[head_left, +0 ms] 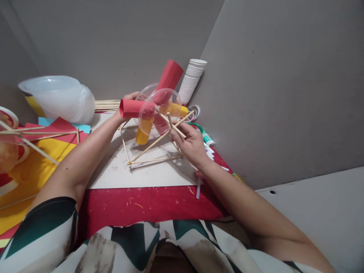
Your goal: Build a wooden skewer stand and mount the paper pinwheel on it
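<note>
A wheel of two clear plastic discs (146,115) with red paper tubes (170,81) and yellow paper tubes (144,132) between them sits in a frame of thin wooden sticks (152,145). My right hand (193,146) pinches the crossed sticks at the frame's near right side, beside the end of the wheel's stick axle. Behind a red tube and the discs is my left hand (132,96), at the far side of the wheel. Its fingers look curled, but the tube and discs partly cover them, and what they hold is hidden.
A white board (106,178) lies under the frame on a red cloth (122,204). Stacked white paper cups (193,77) lean at the back corner; a glue tube (209,138) lies right. To the left are plastic bowls (62,100), coloured paper (48,159) and another stick structure (36,133).
</note>
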A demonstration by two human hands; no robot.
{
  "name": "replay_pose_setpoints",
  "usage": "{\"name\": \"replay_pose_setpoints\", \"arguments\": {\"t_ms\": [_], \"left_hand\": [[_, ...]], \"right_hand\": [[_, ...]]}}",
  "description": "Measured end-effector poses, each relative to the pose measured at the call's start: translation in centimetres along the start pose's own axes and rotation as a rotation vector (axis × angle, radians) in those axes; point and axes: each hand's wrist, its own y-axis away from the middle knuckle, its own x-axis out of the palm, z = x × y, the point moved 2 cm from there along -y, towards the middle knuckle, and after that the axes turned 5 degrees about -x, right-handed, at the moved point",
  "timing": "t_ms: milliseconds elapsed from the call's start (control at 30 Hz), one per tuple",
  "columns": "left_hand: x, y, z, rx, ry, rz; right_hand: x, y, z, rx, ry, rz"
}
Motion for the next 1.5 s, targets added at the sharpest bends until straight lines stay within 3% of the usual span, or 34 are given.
{"name": "replay_pose_setpoints", "arguments": {"t_ms": [167,467,667,833,1067,1267,1500], "left_hand": [[0.0,0.2,0.3,-0.022,0.096,0.002],[-1.2,-1.7,2.2,0.215,-0.031,-0.136],[-2.2,-2.1,2.0,0.358,-0.118,-0.29],[-3.9,-2.7,1.4,0.375,-0.296,-0.399],[-6.5,-3.1,2.3,0.391,-0.424,-0.55],[-7.1,-2.6,2.3,0.461,-0.465,-0.601],[-7.8,-4.0,3.0,0.442,-0.531,-0.695]], "right_hand": [[-0.4,-0.5,-0.2,0.039,-0.014,-0.002],[-0.4,-1.9,-1.2,-0.026,-0.042,-0.077],[-0.7,-5.6,-2.9,-0.069,-0.068,-0.079],[-0.8,-9.9,-5.3,-0.08,-0.037,-0.063],[0.8,-13.2,-8.2,-0.074,-0.149,-0.001],[2.3,-15.3,-10.5,-0.022,-0.292,-0.007],[3.8,-17.8,-12.8,0.023,-0.425,-0.008]]}}
